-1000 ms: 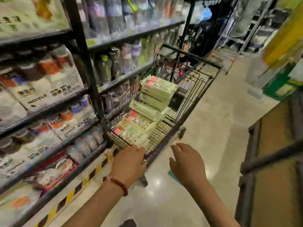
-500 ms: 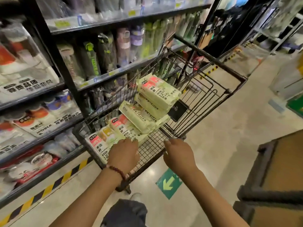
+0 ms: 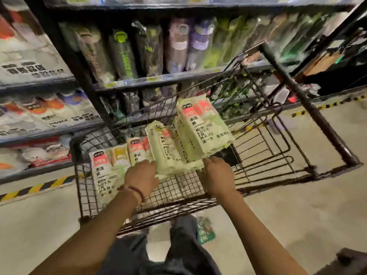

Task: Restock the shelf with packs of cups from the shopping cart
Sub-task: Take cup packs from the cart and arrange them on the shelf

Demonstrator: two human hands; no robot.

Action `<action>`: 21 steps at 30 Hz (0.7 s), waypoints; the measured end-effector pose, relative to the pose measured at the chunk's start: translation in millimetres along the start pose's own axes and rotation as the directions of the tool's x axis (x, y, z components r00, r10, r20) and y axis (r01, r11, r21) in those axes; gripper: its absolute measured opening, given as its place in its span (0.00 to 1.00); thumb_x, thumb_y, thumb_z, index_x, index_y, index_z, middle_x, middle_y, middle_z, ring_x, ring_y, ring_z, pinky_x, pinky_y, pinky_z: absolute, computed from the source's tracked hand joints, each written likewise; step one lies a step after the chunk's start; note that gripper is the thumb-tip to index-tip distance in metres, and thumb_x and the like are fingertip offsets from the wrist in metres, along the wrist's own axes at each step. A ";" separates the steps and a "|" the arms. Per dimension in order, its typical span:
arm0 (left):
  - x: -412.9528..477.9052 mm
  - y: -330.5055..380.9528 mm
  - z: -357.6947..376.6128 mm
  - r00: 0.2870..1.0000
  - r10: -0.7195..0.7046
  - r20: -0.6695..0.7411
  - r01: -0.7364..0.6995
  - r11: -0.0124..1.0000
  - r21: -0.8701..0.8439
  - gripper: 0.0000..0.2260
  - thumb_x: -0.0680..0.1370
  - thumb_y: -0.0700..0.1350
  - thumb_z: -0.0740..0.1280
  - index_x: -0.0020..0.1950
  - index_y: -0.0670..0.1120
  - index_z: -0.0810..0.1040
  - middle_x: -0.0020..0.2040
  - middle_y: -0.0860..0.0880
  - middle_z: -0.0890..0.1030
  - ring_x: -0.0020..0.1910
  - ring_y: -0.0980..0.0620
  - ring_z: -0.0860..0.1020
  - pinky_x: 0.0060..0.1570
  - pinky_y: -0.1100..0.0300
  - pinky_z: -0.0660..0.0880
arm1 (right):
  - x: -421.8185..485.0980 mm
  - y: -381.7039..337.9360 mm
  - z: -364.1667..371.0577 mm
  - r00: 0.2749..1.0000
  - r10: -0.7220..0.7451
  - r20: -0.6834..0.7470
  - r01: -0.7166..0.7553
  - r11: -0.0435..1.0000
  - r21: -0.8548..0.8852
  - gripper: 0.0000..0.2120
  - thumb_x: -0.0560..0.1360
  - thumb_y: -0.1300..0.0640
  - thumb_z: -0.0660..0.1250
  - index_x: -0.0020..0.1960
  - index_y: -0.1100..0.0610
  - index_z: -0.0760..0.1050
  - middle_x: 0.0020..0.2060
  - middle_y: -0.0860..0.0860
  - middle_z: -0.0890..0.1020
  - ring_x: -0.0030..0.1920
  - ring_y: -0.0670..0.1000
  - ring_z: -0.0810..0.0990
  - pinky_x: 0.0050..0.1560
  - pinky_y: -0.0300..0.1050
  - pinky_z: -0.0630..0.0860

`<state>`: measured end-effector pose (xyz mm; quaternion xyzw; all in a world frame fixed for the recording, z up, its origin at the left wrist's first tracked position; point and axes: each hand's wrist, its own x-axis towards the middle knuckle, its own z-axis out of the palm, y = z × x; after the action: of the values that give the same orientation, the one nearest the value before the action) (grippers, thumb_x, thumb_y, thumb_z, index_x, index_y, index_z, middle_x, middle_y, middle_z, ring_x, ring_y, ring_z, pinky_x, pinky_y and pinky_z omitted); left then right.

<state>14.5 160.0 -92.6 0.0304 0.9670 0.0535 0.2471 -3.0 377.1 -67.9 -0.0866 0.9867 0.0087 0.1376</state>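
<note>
A black wire shopping cart stands in front of me, against the shelf. Several pale green and pink packs of cups lie in it. The top pack leans on a middle pack, and another pack lies flat at the cart's left end. My left hand, a bead bracelet on its wrist, reaches in with its fingertips against the middle pack's lower left edge. Fingertips of my right hand touch the lower ends of the stacked packs. Neither hand has closed around a pack.
Shelves on the left hold white cup packs with orange and purple labels. The bay behind the cart holds tall wrapped bottles. Yellow-black tape marks the floor along the shelf base. A green floor sticker lies by my legs.
I have stepped closer and now look more steeply down into the cart. Both hands have moved forward from the cart's near rim to the packs inside.
</note>
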 end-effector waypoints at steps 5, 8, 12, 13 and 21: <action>33.5 38.9 22.7 0.980 -0.169 0.107 0.181 0.977 -0.114 0.23 0.77 0.54 0.62 0.69 0.47 0.68 0.62 0.45 0.75 0.60 0.45 0.75 0.56 0.51 0.76 | 47.3 51.3 0.1 0.991 -0.134 0.002 0.134 0.990 0.039 0.13 0.72 0.58 0.64 0.56 0.58 0.77 0.50 0.55 0.80 0.50 0.58 0.79 0.44 0.47 0.75; 45.9 53.7 30.5 0.966 -0.241 0.089 0.253 0.952 -0.174 0.23 0.77 0.54 0.62 0.70 0.47 0.66 0.64 0.45 0.74 0.61 0.45 0.74 0.57 0.51 0.75 | 68.3 74.6 -3.5 0.977 -0.198 -0.085 0.207 0.971 0.122 0.15 0.72 0.59 0.66 0.58 0.60 0.76 0.51 0.56 0.80 0.50 0.60 0.78 0.45 0.49 0.75; 70.7 59.9 35.0 0.949 -0.315 -0.007 0.302 0.917 -0.260 0.24 0.79 0.54 0.60 0.71 0.45 0.65 0.66 0.44 0.73 0.63 0.46 0.73 0.60 0.51 0.73 | 105.3 105.9 -3.1 0.966 -0.174 -0.193 0.214 0.954 0.209 0.22 0.70 0.59 0.70 0.63 0.64 0.73 0.57 0.61 0.78 0.56 0.63 0.76 0.51 0.53 0.76; 79.0 59.3 33.6 0.940 -0.342 -0.011 0.325 0.902 -0.285 0.24 0.79 0.54 0.60 0.72 0.45 0.64 0.68 0.44 0.72 0.64 0.45 0.72 0.61 0.51 0.72 | 118.3 112.1 -1.6 0.973 -0.149 -0.179 0.189 0.953 0.235 0.23 0.71 0.58 0.69 0.64 0.64 0.71 0.58 0.61 0.77 0.57 0.63 0.75 0.52 0.53 0.75; 154.6 34.8 48.5 0.781 -0.561 0.273 0.624 0.712 -0.323 0.40 0.74 0.63 0.63 0.77 0.43 0.52 0.70 0.38 0.65 0.68 0.38 0.68 0.62 0.44 0.71 | 193.8 122.3 26.0 0.986 -0.014 0.164 -0.074 0.850 0.521 0.30 0.74 0.42 0.66 0.67 0.59 0.63 0.57 0.59 0.76 0.57 0.62 0.75 0.52 0.54 0.75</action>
<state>-96.5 211.9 -204.1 -0.3285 0.8713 0.1629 0.3261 -200.8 466.0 -146.6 -0.0291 0.9382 -0.2521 0.2352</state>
